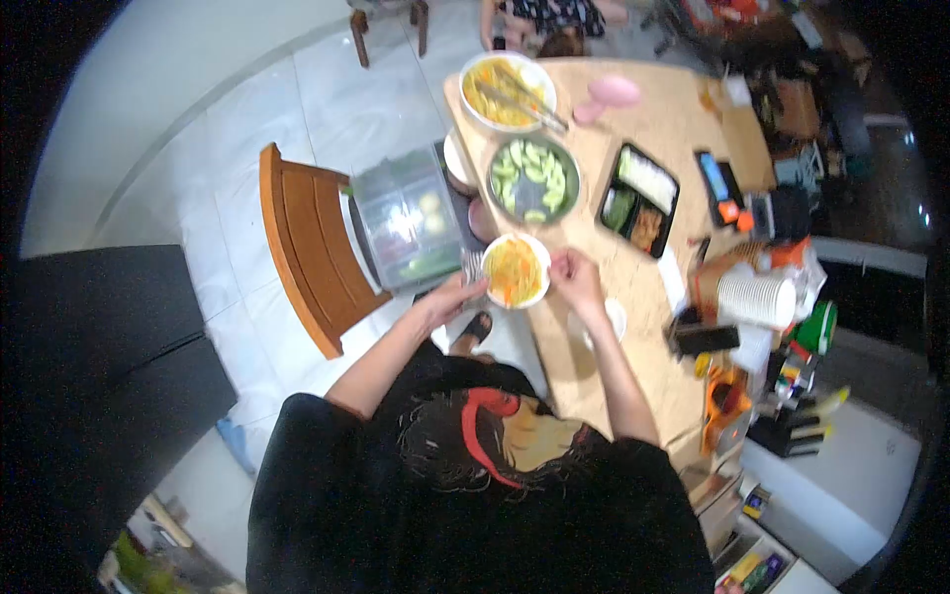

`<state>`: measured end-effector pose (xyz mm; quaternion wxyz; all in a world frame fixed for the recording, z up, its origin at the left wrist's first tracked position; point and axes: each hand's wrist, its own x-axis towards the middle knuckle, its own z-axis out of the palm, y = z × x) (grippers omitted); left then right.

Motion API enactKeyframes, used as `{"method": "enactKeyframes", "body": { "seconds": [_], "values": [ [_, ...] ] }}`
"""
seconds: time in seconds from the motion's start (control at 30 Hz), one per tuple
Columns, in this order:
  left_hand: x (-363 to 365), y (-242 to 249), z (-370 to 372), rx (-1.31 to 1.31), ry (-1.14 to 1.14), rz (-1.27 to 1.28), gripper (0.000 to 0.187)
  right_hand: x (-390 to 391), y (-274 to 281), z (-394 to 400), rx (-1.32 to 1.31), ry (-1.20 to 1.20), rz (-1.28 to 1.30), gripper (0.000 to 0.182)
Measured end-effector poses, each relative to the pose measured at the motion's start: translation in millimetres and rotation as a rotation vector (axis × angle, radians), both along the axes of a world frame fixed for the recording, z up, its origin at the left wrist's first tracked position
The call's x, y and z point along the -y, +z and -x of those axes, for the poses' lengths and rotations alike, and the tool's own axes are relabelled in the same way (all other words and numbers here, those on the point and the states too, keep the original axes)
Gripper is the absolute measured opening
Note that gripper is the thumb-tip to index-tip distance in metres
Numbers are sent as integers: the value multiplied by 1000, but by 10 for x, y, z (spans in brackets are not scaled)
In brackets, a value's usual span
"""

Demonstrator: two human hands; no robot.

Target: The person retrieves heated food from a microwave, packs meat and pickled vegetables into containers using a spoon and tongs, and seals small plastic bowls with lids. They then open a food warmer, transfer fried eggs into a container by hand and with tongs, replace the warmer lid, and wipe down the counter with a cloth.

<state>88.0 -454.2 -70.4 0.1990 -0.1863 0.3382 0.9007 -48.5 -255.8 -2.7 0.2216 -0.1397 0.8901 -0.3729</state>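
Note:
A small white bowl [545,282] holds shredded yellow and orange food [514,271], with what look like carrot strips in it. My left hand [450,300] is closed on the bowl's left side. Beside those fingers is a small striped thing [473,265], too blurred to name. On the opposite side, my right hand [579,279] has its fingers pinched together at the rim. Just beyond the bowl stands a metal bowl [574,203] of green slices. A larger white bowl [465,102] farther off holds similar shreds, with tongs [529,107] lying across it.
On the wooden table [584,247] are a black compartment tray [633,255], a pink spoon-shaped thing [612,93] and stacked white cups [757,300]. A clear plastic bin [406,213] sits by a wooden chair [312,252] at the left. Another person [559,18] is at the far end.

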Motion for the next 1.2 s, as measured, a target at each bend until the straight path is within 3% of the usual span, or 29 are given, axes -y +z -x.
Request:
{"method": "enactKeyframes", "body": {
  "seconds": [0.07, 0.13, 0.2, 0.3, 0.33, 0.4, 0.47, 0.53, 0.57, 0.63, 0.67, 0.73, 0.87, 0.97, 1.03, 1.2],
  "values": [
    [14, 149, 56, 15, -10, 14, 52, 87, 88, -36, -70, -30, 93, 12],
    [-49, 96, 143, 69, 146, -221, 65, 67, -67, 24, -87, -23, 89, 9],
    [16, 269, 177, 64, 155, -426, 53, 23, -114, 43, -84, -37, 71, 7],
    [-60, -419, 173, -164, 51, -584, 45, -54, -168, 52, -58, -74, 61, 8],
    [-79, -320, 197, -174, 56, -591, 45, -113, -265, 70, -66, -67, 54, 8],
    [-59, 43, 211, -113, 111, -332, 46, -201, -410, 94, 15, -136, 108, 8],
    [-3, 111, 247, -79, 75, -296, 48, -187, -383, 97, 29, -146, 104, 7],
    [27, 149, 237, -69, 5, 14, 54, -173, -359, 87, 23, -147, 133, 9],
    [36, 165, 221, -68, 0, 14, 54, -127, -230, 63, 23, -151, 133, 9],
    [86, 194, 248, -67, -4, 156, 57, -5, 106, 92, -83, 24, -120, 17],
    [107, 200, 293, -79, -6, 164, 57, 121, 258, 192, -95, 20, -112, 17],
    [98, 199, 273, 39, -25, 182, 59, 450, 503, 468, -726, 91, -235, 25],
    [77, -28, 300, 58, -43, 100, 58, 1331, 613, 1395, -981, 343, -98, 44],
    [87, 30, 353, 12, -45, 85, 53, 1665, 441, 1760, -856, 370, -144, 47],
    [116, 17, 353, -8, -109, 142, 48, 1721, 454, 1808, -561, 436, -503, 49],
    [48, -156, 394, -38, -79, 18, 45, 1626, 297, 1919, -664, 432, -401, 48]
  ]
}}
